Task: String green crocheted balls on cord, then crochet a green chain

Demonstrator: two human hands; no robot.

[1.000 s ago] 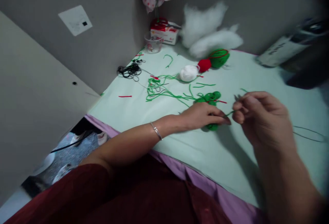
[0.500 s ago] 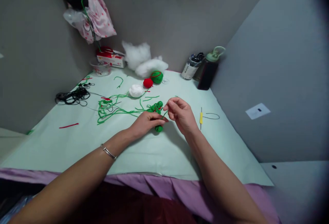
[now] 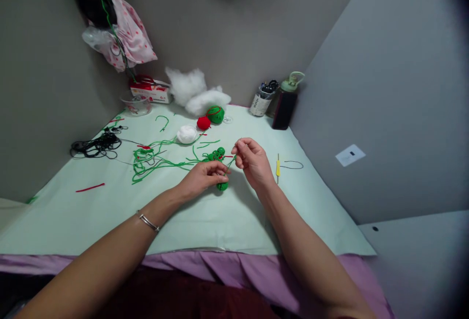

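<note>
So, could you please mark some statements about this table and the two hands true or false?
The right hand pinches a green yarn strand. True.
The silver bracelet is on the right arm. False: the silver bracelet is on the left arm.
The green-lidded bottle stands right of the labelled cup. True.
The yellow-handled tool is in the left hand. False: the yellow-handled tool lies on the table; the left hand holds a green yarn piece.
The white yarn ball lies left of the red yarn ball. True.
</note>
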